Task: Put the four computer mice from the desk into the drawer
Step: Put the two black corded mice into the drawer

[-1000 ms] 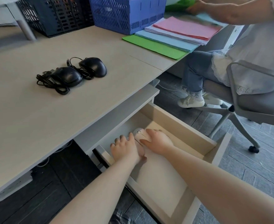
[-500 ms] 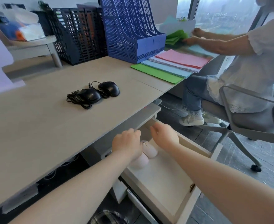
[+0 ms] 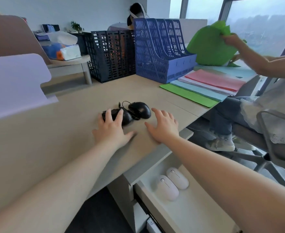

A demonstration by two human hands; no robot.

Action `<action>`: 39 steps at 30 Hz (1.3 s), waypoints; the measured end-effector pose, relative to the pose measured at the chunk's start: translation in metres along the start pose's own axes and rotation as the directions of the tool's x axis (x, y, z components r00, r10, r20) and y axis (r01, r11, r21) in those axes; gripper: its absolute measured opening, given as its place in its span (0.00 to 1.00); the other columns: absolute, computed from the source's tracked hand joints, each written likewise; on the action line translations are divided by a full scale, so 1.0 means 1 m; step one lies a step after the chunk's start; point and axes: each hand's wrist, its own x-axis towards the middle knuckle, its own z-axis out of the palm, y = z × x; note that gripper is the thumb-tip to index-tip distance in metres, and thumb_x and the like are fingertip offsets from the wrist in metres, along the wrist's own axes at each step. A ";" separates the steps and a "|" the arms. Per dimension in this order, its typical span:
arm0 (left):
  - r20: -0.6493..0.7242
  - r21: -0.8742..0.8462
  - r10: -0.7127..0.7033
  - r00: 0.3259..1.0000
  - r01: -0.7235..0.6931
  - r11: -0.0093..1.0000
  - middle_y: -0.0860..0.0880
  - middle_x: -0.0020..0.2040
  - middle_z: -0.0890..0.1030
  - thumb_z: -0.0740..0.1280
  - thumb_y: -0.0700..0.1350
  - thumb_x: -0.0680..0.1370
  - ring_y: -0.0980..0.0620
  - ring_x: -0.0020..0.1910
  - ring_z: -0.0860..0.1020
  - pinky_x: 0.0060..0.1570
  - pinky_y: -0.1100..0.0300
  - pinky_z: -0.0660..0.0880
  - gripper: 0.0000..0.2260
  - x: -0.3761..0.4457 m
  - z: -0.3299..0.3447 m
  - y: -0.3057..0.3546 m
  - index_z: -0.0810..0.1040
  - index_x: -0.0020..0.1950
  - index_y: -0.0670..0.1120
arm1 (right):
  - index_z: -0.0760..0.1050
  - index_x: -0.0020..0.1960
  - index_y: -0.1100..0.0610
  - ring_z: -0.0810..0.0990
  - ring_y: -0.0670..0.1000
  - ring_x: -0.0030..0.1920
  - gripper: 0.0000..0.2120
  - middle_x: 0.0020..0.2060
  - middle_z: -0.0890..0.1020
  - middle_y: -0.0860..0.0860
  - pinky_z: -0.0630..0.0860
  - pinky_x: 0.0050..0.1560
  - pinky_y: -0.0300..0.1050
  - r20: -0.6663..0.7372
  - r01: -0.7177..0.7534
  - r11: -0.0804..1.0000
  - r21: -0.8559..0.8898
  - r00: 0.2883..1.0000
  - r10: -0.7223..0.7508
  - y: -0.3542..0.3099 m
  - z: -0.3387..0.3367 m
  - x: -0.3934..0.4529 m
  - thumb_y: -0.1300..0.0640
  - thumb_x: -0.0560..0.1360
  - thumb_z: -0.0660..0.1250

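Two black mice lie touching each other near the middle of the table [image 3: 37, 148], their cords tangled between and behind them. The left hand [image 3: 112, 130] is spread flat with fingers splayed, its fingertips [image 3: 120, 113] resting over the near black mouse [image 3: 125, 116]; its grip is open and has not closed around the mouse. The right hand [image 3: 163, 126] hovers just right of the far black mouse [image 3: 141, 109], palm down, fingers spread, its grip open and holding nothing; whether it touches the table cannot be told. Below the table's front edge, toward the camera from the black mice, the drawer [image 3: 180, 216] stands pulled out, and two white mice lie side by side in it, one [image 3: 167, 188] touching or almost touching the other [image 3: 178, 178], both pointing the same way. Behind the black mice, at the far side of the table, stand a blue file rack [image 3: 162, 49] and, left of it, a black file rack [image 3: 111, 54]. Right of the blue rack, coloured folders [image 3: 205, 86] in green, blue and pink are stacked on the table. Beyond them another person [image 3: 276, 91] sits on an office chair [image 3: 273, 137] and holds up a green folder [image 3: 209, 46]. Left of the black mice, a pale lilac divider [image 3: 14, 84] rises from the table's edge.
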 end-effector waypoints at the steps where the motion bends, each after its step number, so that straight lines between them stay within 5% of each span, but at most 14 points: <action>1: 0.021 0.006 -0.002 1.000 0.002 1.000 0.49 0.76 0.52 0.64 0.72 0.67 0.40 0.75 0.50 0.64 0.38 0.67 0.41 0.008 0.002 -0.004 0.53 0.75 0.60 | 0.59 0.74 0.45 0.63 0.57 0.73 0.30 0.71 0.68 0.52 0.61 0.71 0.57 0.034 0.001 1.000 0.023 0.999 -0.002 -0.005 0.004 0.011 0.41 0.74 0.61; 6: 0.062 -0.009 0.028 0.998 -0.027 1.000 0.48 0.78 0.50 0.60 0.70 0.69 0.36 0.75 0.48 0.72 0.40 0.57 0.37 0.044 0.012 -0.006 0.51 0.74 0.62 | 0.53 0.75 0.41 0.58 0.60 0.75 0.36 0.76 0.61 0.55 0.62 0.72 0.60 0.136 0.053 0.996 0.076 0.989 -0.063 -0.020 0.025 0.054 0.43 0.71 0.64; 11: 0.106 0.006 0.074 0.992 -0.076 0.997 0.48 0.75 0.59 0.62 0.58 0.71 0.37 0.72 0.57 0.65 0.44 0.66 0.27 0.059 0.011 0.000 0.61 0.70 0.59 | 0.59 0.73 0.39 0.61 0.62 0.74 0.33 0.76 0.59 0.55 0.61 0.73 0.56 0.170 0.103 0.993 0.052 0.979 -0.111 -0.030 0.035 0.076 0.44 0.70 0.65; 15: 0.063 0.023 0.080 0.995 -0.082 0.996 0.45 0.64 0.68 0.65 0.54 0.71 0.37 0.61 0.68 0.55 0.45 0.72 0.23 0.062 0.006 0.001 0.65 0.64 0.55 | 0.69 0.65 0.40 0.69 0.63 0.64 0.27 0.66 0.67 0.54 0.67 0.66 0.54 0.106 0.087 0.996 0.029 0.990 -0.090 -0.037 0.035 0.076 0.44 0.67 0.68; 19: 0.015 0.055 0.095 0.995 -0.096 0.994 0.45 0.63 0.69 0.65 0.51 0.74 0.37 0.59 0.69 0.52 0.47 0.72 0.22 0.054 0.006 0.006 0.66 0.66 0.54 | 0.68 0.63 0.41 0.71 0.63 0.59 0.25 0.60 0.69 0.56 0.72 0.61 0.55 0.084 0.079 0.997 -0.003 0.993 -0.078 -0.040 0.032 0.072 0.45 0.67 0.67; 26: 0.016 0.095 0.168 0.986 -0.168 0.981 0.46 0.60 0.71 0.64 0.39 0.74 0.39 0.56 0.70 0.43 0.51 0.69 0.18 0.022 0.000 0.018 0.69 0.62 0.51 | 0.64 0.71 0.43 0.72 0.63 0.60 0.28 0.62 0.69 0.57 0.74 0.58 0.52 0.063 0.126 0.990 0.071 0.989 -0.130 -0.015 0.017 0.038 0.53 0.72 0.65; 39: 0.108 0.086 0.300 0.948 -0.309 0.947 0.46 0.59 0.71 0.64 0.37 0.73 0.41 0.55 0.70 0.40 0.53 0.66 0.16 -0.092 -0.018 0.107 0.70 0.59 0.49 | 0.65 0.70 0.45 0.75 0.59 0.54 0.26 0.58 0.70 0.56 0.77 0.52 0.50 -0.023 -0.046 0.990 0.136 0.999 0.049 0.073 -0.064 -0.064 0.54 0.73 0.65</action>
